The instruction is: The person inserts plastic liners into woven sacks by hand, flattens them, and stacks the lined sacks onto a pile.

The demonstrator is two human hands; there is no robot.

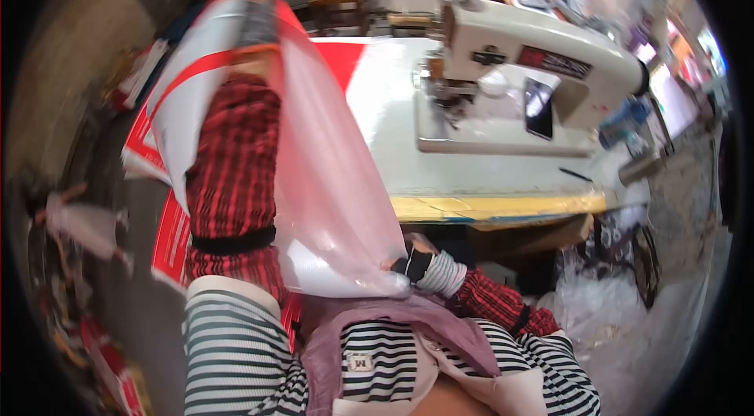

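A large red-and-white plastic sheet is stretched between my two hands, its near side pinkish and slightly see-through. My left hand, in a grey glove, is raised far forward at the upper left. Its fingers are closed on the sheet's far top edge, partly blurred. Close to my body, my right hand wears a dark and grey glove and grips the sheet's near lower corner. Folds of the sheet hang around my left forearm, which has a red-and-black checked sleeve cover.
A white sewing machine stands on the white table, with a phone on its base. A dark pen-like stick lies nearby. Printed red-and-white sheets are stacked at left. Clear plastic hangs at right. A person is at far left.
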